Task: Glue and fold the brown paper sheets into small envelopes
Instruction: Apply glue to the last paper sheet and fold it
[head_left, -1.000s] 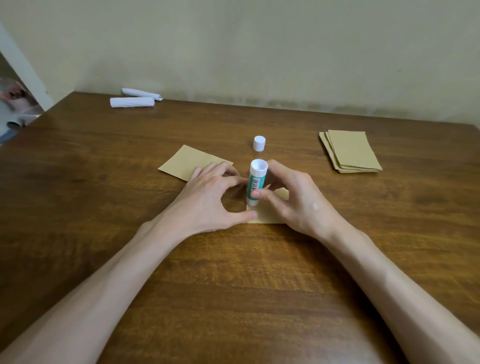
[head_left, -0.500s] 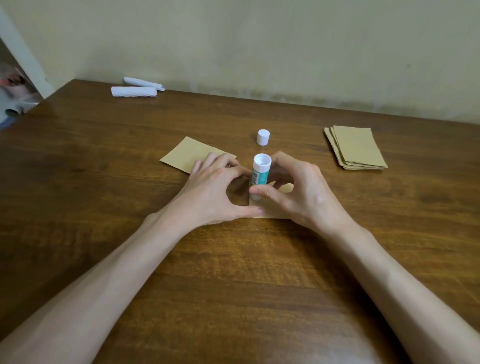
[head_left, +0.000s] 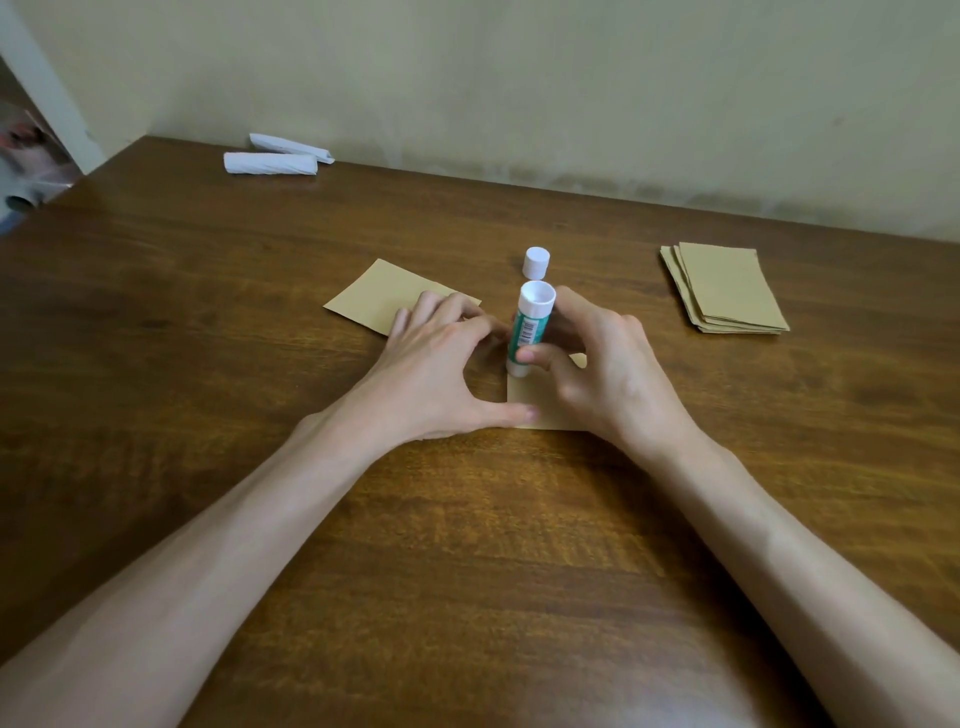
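1. Table (head_left: 208, 364): dark brown wood with strong grain and a glossy finish. It fills most of the view, and its far edge meets the wall.
2. Wall (head_left: 519, 78): plain, pale yellow-green, scuffed and stained along the line where it meets the table.
3. Far left margin: a white upright strip with blurred items beyond it that cannot be identified.
4. Two white rolled paper pieces (head_left: 270, 163): they lie side by side at the far left corner of the table.
5. Stack of brown sheets (head_left: 727, 288): on the far right, slightly fanned, well apart from the hands.
6. Loose brown sheet (head_left: 379, 299): flat on the table, its near corner under the fingers of the left hand.
7. Working brown sheet (head_left: 540, 410): centre of the table, mostly hidden by both hands.
8. Left hand (head_left: 436, 374): fingers spread, thumb tip pressing the near left edge of the working sheet.
9. Right hand (head_left: 608, 374): thumb and fingers pinch the glue stick.
10. Glue stick (head_left: 530, 327): near upright, lower end on the working sheet, white end uppermost. The label is green and white with a barcode; its text cannot be read.
11. White cap (head_left: 536, 262): stands on the table just beyond the stick.
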